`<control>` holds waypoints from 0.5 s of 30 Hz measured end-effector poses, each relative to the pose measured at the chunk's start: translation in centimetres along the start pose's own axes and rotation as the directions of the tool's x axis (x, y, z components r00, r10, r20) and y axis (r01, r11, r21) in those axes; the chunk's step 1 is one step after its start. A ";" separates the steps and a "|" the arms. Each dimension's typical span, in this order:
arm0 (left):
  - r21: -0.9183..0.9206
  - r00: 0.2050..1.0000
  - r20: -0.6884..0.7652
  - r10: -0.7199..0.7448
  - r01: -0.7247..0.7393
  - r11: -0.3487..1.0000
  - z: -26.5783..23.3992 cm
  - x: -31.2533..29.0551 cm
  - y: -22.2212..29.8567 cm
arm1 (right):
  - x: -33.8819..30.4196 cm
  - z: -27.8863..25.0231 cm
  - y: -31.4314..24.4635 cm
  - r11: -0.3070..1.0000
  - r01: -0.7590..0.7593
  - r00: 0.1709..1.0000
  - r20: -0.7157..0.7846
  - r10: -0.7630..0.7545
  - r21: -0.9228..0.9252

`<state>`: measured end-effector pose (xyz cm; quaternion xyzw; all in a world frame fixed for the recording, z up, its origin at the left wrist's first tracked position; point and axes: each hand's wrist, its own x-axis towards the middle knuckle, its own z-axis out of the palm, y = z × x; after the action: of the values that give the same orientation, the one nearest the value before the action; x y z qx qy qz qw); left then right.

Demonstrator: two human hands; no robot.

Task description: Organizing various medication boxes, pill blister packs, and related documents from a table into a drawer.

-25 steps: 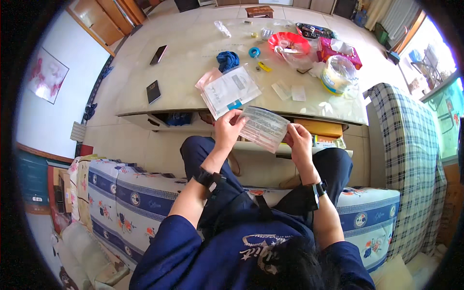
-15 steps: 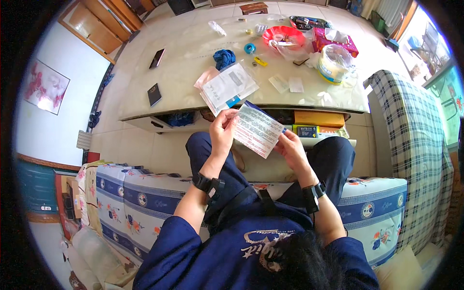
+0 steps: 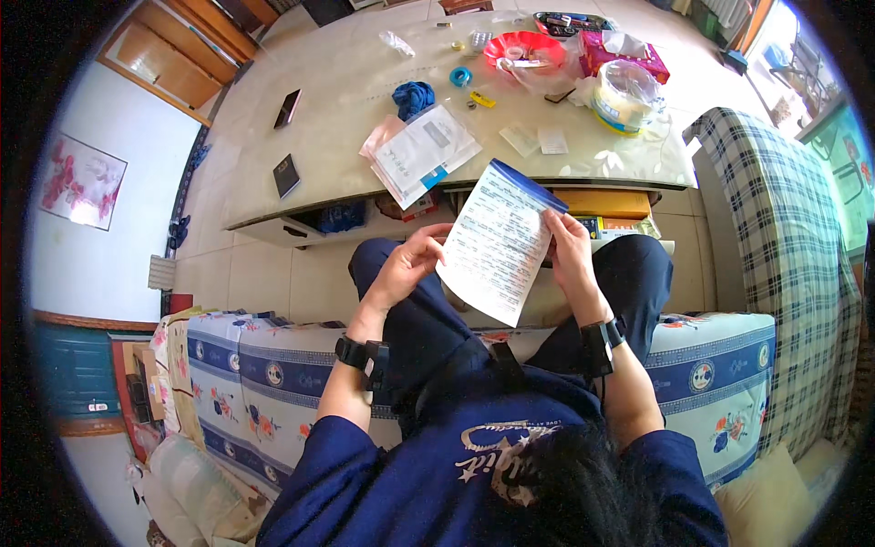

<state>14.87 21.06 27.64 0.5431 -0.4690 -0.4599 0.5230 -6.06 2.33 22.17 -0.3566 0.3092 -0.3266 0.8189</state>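
Observation:
A printed paper sheet (image 3: 499, 246) with a dark blue band along its top edge is held over my lap, tilted, its lower edge curling. My right hand (image 3: 571, 248) pinches its upper right side, thumb on the front. At its left edge, my left hand (image 3: 408, 268) has curled fingers closed on the paper's margin; the fingertips are partly hidden. Beyond the sheet, a clear plastic bag with white papers (image 3: 424, 153) lies on the table's near edge, over a pinkish sheet. A bunched blue cloth (image 3: 413, 98) sits just behind it.
On the pale table (image 3: 337, 137) are a phone (image 3: 287, 108), a dark booklet (image 3: 286, 176), blue tape (image 3: 460, 77), a red dish (image 3: 524, 52), a tissue box (image 3: 623, 57) and a bag-lined tub (image 3: 625, 98). Boxes fill the shelf below. A plaid-covered seat (image 3: 775, 273) stands right.
The sheet now looks longer and stands more upright, showing dark print instead of the part-red text. My right hand has moved up along its side; my left has shifted slightly left and down.

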 end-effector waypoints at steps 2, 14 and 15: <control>0.004 0.987 -0.122 0.108 -0.108 0.994 0.0 0.3 -0.8 | 0.1 0.2 -0.1 0.999 -0.003 1.000 0.020 0.004 -0.052; 0.008 0.675 -0.728 0.120 -0.167 0.986 -1.9 4.2 1.1 | -3.5 5.4 -0.4 0.921 0.110 0.831 0.543 0.122 -0.374; 0.006 0.697 -0.712 0.086 -0.117 0.993 -2.2 4.2 1.1 | -3.0 5.2 0.0 0.827 0.185 0.840 0.522 0.147 -0.531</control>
<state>17.58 17.19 28.72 0.6410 -0.2512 -0.1947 0.6986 -3.97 6.57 25.92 -0.6620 0.1434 -0.1151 0.7266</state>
